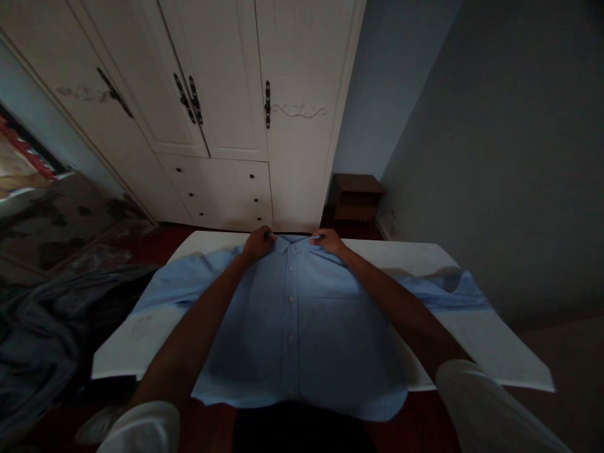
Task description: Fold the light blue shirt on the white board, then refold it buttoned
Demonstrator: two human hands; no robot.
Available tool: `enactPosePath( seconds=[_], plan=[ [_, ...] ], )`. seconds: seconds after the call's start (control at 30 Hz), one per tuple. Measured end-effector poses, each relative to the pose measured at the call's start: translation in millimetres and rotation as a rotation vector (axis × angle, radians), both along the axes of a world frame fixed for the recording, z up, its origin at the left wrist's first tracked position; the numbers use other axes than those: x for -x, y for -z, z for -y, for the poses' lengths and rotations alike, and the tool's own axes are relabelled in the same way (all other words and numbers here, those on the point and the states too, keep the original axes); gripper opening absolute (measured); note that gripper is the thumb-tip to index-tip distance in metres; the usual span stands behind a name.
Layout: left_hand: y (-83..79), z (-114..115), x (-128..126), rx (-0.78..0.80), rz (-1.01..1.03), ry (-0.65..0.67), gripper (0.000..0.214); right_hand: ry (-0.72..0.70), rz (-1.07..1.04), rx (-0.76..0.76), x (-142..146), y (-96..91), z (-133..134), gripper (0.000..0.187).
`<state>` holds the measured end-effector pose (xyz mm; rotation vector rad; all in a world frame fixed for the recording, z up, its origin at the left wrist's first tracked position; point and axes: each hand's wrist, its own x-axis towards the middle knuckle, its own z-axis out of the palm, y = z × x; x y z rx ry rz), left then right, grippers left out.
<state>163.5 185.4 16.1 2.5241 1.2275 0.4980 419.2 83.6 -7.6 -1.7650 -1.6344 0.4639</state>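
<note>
A light blue button-up shirt [321, 327] lies front side up on a white table [406, 253], its sleeves spread out to both sides. Its hem hangs over the near edge. At the far edge, my left hand [258, 244] pinches the shirt beside the left end of the collar. My right hand [329, 241] grips the cloth by the right end of the collar. Fingers of both hands are closed on the fabric. Buttons run down the middle, and a chest pocket shows on the right. My forearms cover parts of the shirt's sides.
Behind the table stands a white wardrobe [302, 157] with dark handles and drawers. A small brown cabinet [358, 195] is at the back right, near a grey wall [509, 157]. Dark crumpled cloth [42, 333] is heaped at the left. The floor is dark red.
</note>
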Motion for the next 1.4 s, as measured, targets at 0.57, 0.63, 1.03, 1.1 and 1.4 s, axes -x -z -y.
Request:
enactPosePath(
  seconds=[0.57,0.63,1.03,1.1,1.4],
  plan=[
    [-12.6,14,18,-0.231,-0.169,-0.061,0.052,0.198,0.274,0.092,30,-12.8,0,0.025],
    [-16.9,16,31,-0.236,-0.197,-0.058,0.054,0.191,0.282,0.088,28,-16.6,11,0.032],
    [-27.3,-18,142,0.023,-0.326,-0.058,0.046,-0.021,0.248,0.408,-63,-31.0,86,0.017],
    [-28.2,-18,144,0.02,-0.322,-0.049,0.044,-0.031,0.26,0.395,-63,-31.6,87,0.013],
    [-30.3,-11,138,-0.105,-0.334,-0.306,0.04,0.2,0.364,0.177,-64,-29.0,80,0.026]
  ],
)
